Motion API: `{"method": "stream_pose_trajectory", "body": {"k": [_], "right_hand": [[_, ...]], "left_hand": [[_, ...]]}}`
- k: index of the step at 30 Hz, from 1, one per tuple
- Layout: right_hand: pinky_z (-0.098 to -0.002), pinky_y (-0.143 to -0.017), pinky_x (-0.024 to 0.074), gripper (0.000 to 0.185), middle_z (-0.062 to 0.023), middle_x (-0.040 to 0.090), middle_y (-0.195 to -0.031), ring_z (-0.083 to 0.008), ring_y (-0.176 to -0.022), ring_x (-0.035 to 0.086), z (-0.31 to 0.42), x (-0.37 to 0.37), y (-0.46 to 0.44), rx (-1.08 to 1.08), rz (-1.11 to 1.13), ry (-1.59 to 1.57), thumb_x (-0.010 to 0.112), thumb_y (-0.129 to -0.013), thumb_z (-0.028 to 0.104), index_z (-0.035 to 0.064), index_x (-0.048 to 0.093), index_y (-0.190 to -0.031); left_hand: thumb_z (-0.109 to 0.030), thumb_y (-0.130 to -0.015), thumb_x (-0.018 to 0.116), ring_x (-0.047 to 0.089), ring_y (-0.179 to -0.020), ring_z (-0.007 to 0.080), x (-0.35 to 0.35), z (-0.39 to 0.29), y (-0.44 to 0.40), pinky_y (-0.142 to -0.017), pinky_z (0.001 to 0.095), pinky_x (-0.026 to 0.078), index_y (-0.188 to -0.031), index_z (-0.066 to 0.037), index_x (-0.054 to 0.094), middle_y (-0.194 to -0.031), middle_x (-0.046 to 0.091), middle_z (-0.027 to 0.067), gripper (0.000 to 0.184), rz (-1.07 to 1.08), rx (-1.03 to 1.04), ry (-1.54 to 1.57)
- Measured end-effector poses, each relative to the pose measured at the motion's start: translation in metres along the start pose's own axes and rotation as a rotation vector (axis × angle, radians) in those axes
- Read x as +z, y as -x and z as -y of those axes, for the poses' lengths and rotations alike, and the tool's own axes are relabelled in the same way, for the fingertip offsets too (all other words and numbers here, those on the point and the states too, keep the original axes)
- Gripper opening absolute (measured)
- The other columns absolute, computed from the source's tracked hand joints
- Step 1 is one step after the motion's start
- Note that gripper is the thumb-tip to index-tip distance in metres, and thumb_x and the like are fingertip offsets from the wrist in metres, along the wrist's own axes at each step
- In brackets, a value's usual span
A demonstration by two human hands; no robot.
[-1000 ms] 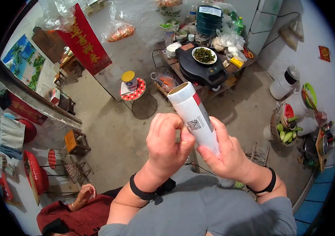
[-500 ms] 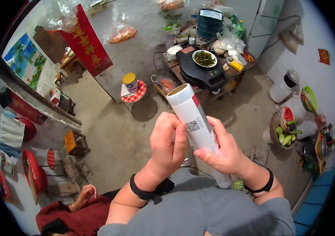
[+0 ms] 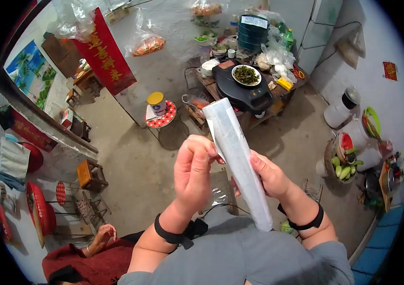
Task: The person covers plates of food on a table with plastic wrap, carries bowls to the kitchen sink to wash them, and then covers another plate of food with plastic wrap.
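Note:
A long white roll of what looks like plastic film (image 3: 236,156) slants across the middle of the head view, its upper end pointing at the table and its lower end near my grey shirt. My right hand (image 3: 272,176) is closed around its right side, thumb on top. On the other side my left hand (image 3: 194,168) has thumb and forefinger pinched at a loose edge of the film, which stands away from the roll's left side. The fingertips partly hide that edge. Both wrists wear black bands.
A table (image 3: 293,93) ahead carries a black electric griddle (image 3: 240,95) with a plate of greens (image 3: 247,75). A round stool (image 3: 160,116) holds a yellow-lidded can (image 3: 156,101). A vegetable basket (image 3: 331,159) stands right. Another person's hand (image 3: 103,239) rests at lower left.
The roll has turned, so its printed label and QR code no longer show. My left hand has shifted slightly left, and a film edge now stands away from the roll.

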State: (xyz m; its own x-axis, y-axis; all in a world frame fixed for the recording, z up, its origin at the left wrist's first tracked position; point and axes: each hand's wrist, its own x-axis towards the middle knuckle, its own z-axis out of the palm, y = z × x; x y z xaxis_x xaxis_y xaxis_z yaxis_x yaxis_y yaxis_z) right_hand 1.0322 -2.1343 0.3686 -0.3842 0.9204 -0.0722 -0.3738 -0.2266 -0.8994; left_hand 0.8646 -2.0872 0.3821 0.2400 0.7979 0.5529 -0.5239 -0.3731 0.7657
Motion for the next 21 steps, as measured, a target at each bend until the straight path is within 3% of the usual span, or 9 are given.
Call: {"method": "stream_pose_trajectory", "body": {"k": [2,4,7,8,13,17,18,19,21], "right_hand": [[-0.0291,-0.068,0.0508,0.055,-0.0084,0.052,-0.105,-0.0156,-0.084,0.057,-0.002,-0.003,-0.002,0.011,0.009,-0.048,0.036,-0.092,0.044,0.0024,0.034,-0.127],[-0.0314,-0.083,0.0454,0.065,-0.0102,0.047,-0.116,-0.018,-0.101,0.051,-0.002,-0.006,-0.009,-0.058,-0.077,-0.174,0.045,-0.087,0.049,0.0027,0.029,-0.13],[-0.0323,-0.094,0.0365,0.083,-0.0113,0.042,-0.123,-0.0195,-0.112,0.043,0.006,-0.004,-0.008,-0.063,0.002,-0.043,0.058,-0.077,0.054,0.0021,0.024,-0.132],[-0.0329,-0.096,0.0346,0.098,-0.0116,0.039,-0.125,-0.0197,-0.114,0.04,0.006,-0.005,-0.01,-0.023,0.028,-0.025,0.073,-0.065,0.048,0.0004,0.021,-0.133],[-0.0323,-0.099,0.03,0.097,-0.0129,0.039,-0.125,-0.0193,-0.116,0.037,-0.021,-0.014,-0.013,0.044,0.014,0.159,0.08,-0.063,0.023,-0.0012,0.018,-0.133],[-0.0351,-0.081,0.0453,0.077,-0.0118,0.049,-0.106,-0.0178,-0.095,0.052,-0.029,-0.02,-0.011,0.16,-0.048,0.073,0.073,-0.068,0.015,0.0004,0.024,-0.127],[-0.0357,-0.072,0.0502,0.071,-0.0108,0.052,-0.098,-0.0167,-0.085,0.057,-0.026,-0.019,-0.01,0.258,-0.045,0.005,0.071,-0.07,0.011,0.0008,0.027,-0.124],[-0.0344,-0.057,0.0517,0.063,-0.0087,0.052,-0.085,-0.0148,-0.065,0.057,-0.026,-0.014,-0.009,0.166,-0.063,-0.051,0.068,-0.072,0.012,0.003,0.029,-0.12],[-0.0347,-0.06,0.0519,0.064,-0.0081,0.053,-0.085,-0.0152,-0.062,0.056,-0.024,-0.015,-0.009,0.126,-0.049,-0.182,0.065,-0.073,0.016,0.0051,0.028,-0.124]], "left_hand": [[-0.016,-0.095,0.038,0.046,-0.081,0.0108,-0.003,-0.001,-0.001,-0.073,0.0251,0.039,-0.085,-0.005,0.043,-0.097,0.048,0.0077,0.016,-0.173,-0.135,0.22],[-0.019,-0.095,0.038,0.048,-0.087,0.0115,-0.009,0.0,-0.004,-0.073,0.0243,0.038,-0.084,-0.007,0.042,-0.105,0.052,0.0108,0.017,-0.198,-0.191,0.33],[-0.021,-0.095,0.037,0.051,-0.085,0.0137,-0.024,0.01,0.0,-0.074,0.0263,0.041,-0.083,-0.007,0.042,-0.103,0.055,0.0129,0.019,-0.252,-0.278,0.378],[-0.022,-0.095,0.036,0.053,-0.084,0.0152,-0.027,0.011,0.0,-0.076,0.0282,0.043,-0.083,-0.007,0.042,-0.101,0.056,0.014,0.02,-0.278,-0.304,0.383],[-0.022,-0.095,0.035,0.056,-0.079,0.0183,-0.056,0.01,0.0,-0.075,0.0328,0.048,-0.083,-0.006,0.043,-0.094,0.058,0.0158,0.022,-0.502,-0.192,0.327],[-0.022,-0.095,0.037,0.052,-0.068,0.0132,-0.101,0.0,0.01,-0.064,0.0272,0.046,-0.079,-0.004,0.046,-0.077,0.056,0.0088,0.026,-0.687,-0.164,0.061],[-0.022,-0.095,0.037,0.05,-0.064,0.0123,-0.114,-0.005,0.013,-0.063,0.0277,0.046,-0.078,-0.005,0.045,-0.072,0.053,0.0064,0.025,-0.737,-0.217,-0.27],[-0.023,-0.095,0.038,0.047,-0.06,0.0114,-0.13,-0.007,0.018,-0.061,0.0282,0.046,-0.078,-0.005,0.043,-0.067,0.049,0.0041,0.025,-0.775,-0.271,-0.603],[-0.022,-0.094,0.039,0.046,-0.06,0.0127,-0.172,0.014,0.038,-0.062,0.0282,0.045,-0.077,-0.008,0.041,-0.064,0.043,0.0013,0.022,-0.793,-0.138,-0.086]]}}
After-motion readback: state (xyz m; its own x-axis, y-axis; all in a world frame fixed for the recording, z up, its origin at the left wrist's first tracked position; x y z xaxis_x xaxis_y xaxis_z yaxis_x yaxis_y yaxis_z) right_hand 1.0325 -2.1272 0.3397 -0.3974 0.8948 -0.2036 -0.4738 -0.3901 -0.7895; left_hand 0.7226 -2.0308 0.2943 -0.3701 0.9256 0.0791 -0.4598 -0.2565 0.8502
